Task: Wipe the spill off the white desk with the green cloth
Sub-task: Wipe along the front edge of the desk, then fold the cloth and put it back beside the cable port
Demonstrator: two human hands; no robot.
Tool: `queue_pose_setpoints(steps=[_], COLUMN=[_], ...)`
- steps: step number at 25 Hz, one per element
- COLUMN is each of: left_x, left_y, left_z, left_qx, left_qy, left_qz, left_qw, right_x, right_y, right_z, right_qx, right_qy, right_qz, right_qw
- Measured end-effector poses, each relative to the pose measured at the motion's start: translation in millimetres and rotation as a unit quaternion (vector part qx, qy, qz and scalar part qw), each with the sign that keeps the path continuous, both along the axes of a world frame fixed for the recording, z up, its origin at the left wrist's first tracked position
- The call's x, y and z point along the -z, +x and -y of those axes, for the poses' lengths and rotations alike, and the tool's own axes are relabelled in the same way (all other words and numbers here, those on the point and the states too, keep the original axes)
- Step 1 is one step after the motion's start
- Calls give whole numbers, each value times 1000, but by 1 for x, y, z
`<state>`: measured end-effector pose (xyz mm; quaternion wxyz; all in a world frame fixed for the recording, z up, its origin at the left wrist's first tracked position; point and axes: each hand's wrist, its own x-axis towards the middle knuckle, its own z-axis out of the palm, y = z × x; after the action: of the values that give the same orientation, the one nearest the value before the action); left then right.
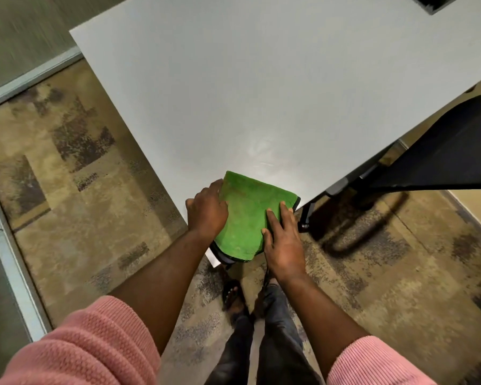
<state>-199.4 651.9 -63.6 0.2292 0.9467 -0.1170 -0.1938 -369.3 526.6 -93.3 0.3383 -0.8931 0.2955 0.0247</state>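
Observation:
A folded green cloth (246,215) lies on the near corner of the white desk (247,87), its lower edge hanging past the desk's corner. My left hand (207,209) grips the cloth's left edge. My right hand (283,245) rests on its right edge with the fingers laid flat over the fabric. Just beyond the cloth, faint wet smears (264,152) shine on the desk surface.
A black chair (439,159) stands at the desk's right side, its base on the patterned carpet. A dark object (431,2) sits at the desk's far right corner. A glass partition frame (14,245) runs along the left. My legs and a sandalled foot (233,298) are below.

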Motion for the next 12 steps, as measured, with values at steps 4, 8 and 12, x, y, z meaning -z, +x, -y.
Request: queue_pose_setpoints(steps=[4,8,12], left_x=[-10,-8,-7], left_y=[9,6,17], left_z=[-3,-18,-26], left_qx=[-49,89,216], left_qy=[-82,-53,30], left_qz=[-59,-30,-42], left_qw=[994,994,975], right_x=[-4,-4,-2], right_y=[6,11,14], right_z=[11,13,13], right_qx=[-56,-55,-51], right_qy=[-75,-113,-125], right_qz=[-54,-15,13], right_qw=[994,992,991])
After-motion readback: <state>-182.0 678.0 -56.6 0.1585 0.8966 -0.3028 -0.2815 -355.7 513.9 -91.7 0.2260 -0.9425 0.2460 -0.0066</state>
